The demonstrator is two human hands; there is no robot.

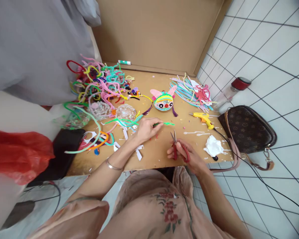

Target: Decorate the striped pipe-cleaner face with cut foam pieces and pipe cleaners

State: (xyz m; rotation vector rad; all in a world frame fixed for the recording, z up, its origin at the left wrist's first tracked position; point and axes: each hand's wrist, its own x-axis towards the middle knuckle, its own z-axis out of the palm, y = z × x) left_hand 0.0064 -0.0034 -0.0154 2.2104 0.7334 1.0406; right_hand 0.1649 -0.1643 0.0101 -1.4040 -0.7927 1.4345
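Between the fingertips of my left hand (149,128) is a green pipe cleaner (168,123), its end poking out to the right. My right hand (186,152) is closed around the red handles of a pair of scissors (174,139), whose blades point up and away, slightly parted. Beyond both hands sits a round decorated animal head (163,101) with pink ears, googly eyes, a red nose and purple tassels. More green and teal pipe cleaners (127,122) lie just left of my left hand.
A tangled heap of coloured pipe cleaners (102,79) covers the back left. Straight pipe cleaners (186,91) lie at the back right. A yellow glue gun (203,119), crumpled white tissue (213,146), a brown handbag (249,129) and a red-lidded bottle (231,91) line the right side.
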